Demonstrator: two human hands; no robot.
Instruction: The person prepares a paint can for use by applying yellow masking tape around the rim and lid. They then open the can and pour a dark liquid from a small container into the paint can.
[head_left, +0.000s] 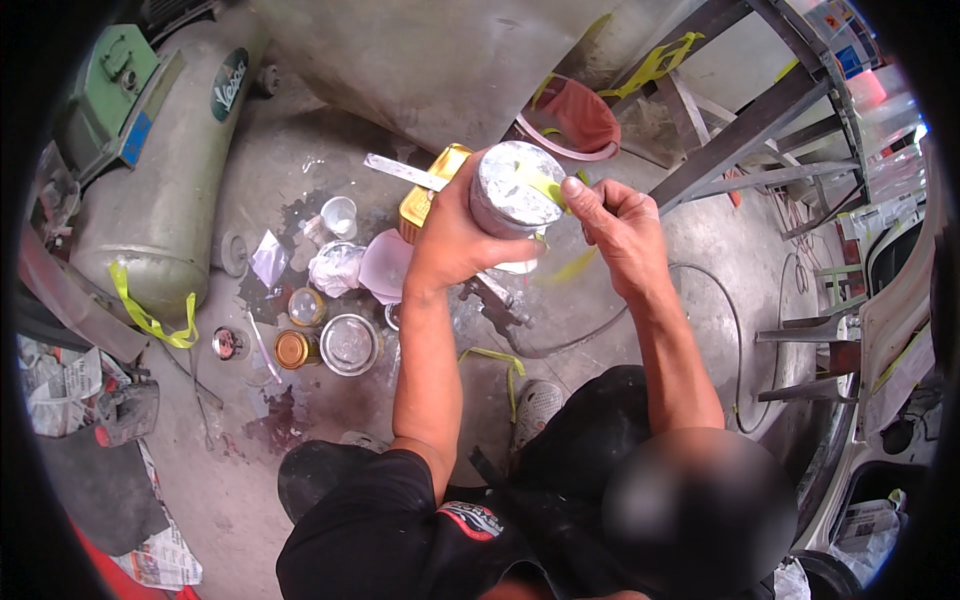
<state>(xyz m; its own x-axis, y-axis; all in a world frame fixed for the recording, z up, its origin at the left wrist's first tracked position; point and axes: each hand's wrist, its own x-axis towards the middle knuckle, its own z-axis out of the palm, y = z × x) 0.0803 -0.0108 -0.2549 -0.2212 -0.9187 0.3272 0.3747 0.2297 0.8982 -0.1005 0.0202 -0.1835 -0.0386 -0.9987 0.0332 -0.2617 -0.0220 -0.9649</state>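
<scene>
My left hand [450, 230] grips a round, paint-smeared metal pot [505, 195], holding it upright in the middle of the view. My right hand [615, 225] pinches a short yellow-green tape strip [543, 182] at the right edge of the pot's top. Below them is a spray gun [500, 305] with a dark hose; I cannot tell whether it joins the pot. A yellow rectangular tin [420, 208] and a pale flat stick [395, 168] show behind my left hand.
Cups, jars, a round lid [348, 344] and crumpled paper [335, 268] lie on the stained floor [200, 500]. A grey tank [170, 200] stands left. A red bucket [570, 120] and metal frame [740, 140] are beyond my hands. A hose curves along the right.
</scene>
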